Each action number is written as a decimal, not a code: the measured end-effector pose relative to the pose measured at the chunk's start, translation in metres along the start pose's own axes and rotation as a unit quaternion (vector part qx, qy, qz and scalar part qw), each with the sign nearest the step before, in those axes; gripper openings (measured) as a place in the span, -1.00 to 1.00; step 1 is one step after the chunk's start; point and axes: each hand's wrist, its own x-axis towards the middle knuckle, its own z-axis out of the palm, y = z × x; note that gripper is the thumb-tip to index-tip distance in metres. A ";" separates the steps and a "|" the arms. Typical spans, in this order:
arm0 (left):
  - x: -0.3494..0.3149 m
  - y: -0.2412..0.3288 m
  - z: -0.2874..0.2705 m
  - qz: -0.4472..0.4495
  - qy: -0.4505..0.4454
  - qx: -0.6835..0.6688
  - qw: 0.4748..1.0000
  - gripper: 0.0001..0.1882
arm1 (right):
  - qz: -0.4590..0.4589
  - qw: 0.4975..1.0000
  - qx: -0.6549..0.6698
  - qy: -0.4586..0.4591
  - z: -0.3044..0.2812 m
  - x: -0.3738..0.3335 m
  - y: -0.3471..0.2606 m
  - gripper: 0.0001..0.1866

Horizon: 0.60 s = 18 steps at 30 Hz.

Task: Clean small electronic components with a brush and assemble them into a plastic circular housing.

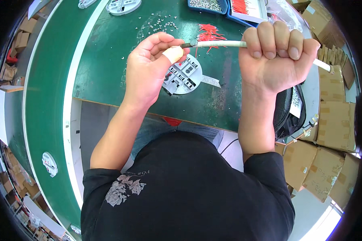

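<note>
the pale rod [219, 43] is raised near the far edge of the round disc [195, 71]; the left hand [147, 66] pinches its dark end [186, 45]; the right hand [272, 64], right of the disc, is fisted around its shaft; it looks light, stiff, perhaps smooth; mid-shaft seems the surest hold.

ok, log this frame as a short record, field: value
left hand: closed up at the dark tip of a pale rod; any pinched part unclear
left thumb: yellow covering
right hand: wrapped around the rod
surface: green table
part: round grey module, partly hidden by left hand
beyond module: loose red wires
</note>
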 end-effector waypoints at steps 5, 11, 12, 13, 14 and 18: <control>0.001 -0.004 0.001 0.038 0.009 0.092 0.995 -0.77 | 0.006 0.998 -0.061 0.020 0.004 0.002 0.005 -0.49; 0.018 -0.006 -0.008 0.197 0.007 0.317 0.928 -0.79 | 0.006 0.993 -0.103 0.061 -0.001 0.003 0.007 -0.50; 0.024 -0.005 -0.010 0.194 0.018 0.339 0.920 -0.79 | 0.004 0.992 -0.102 0.073 -0.003 0.002 0.007 -0.50; 0.030 -0.005 -0.012 0.194 0.018 0.340 0.920 -0.79 | 0.003 0.992 -0.100 0.072 -0.004 0.002 0.006 -0.50; 0.038 -0.006 -0.015 0.182 0.014 0.391 0.902 -0.79 | 0.002 0.991 -0.111 0.074 -0.005 0.001 0.006 -0.50; 0.058 -0.008 -0.031 0.158 -0.007 0.487 0.859 -0.76 | -0.001 0.989 -0.126 0.071 -0.010 -0.001 0.002 -0.51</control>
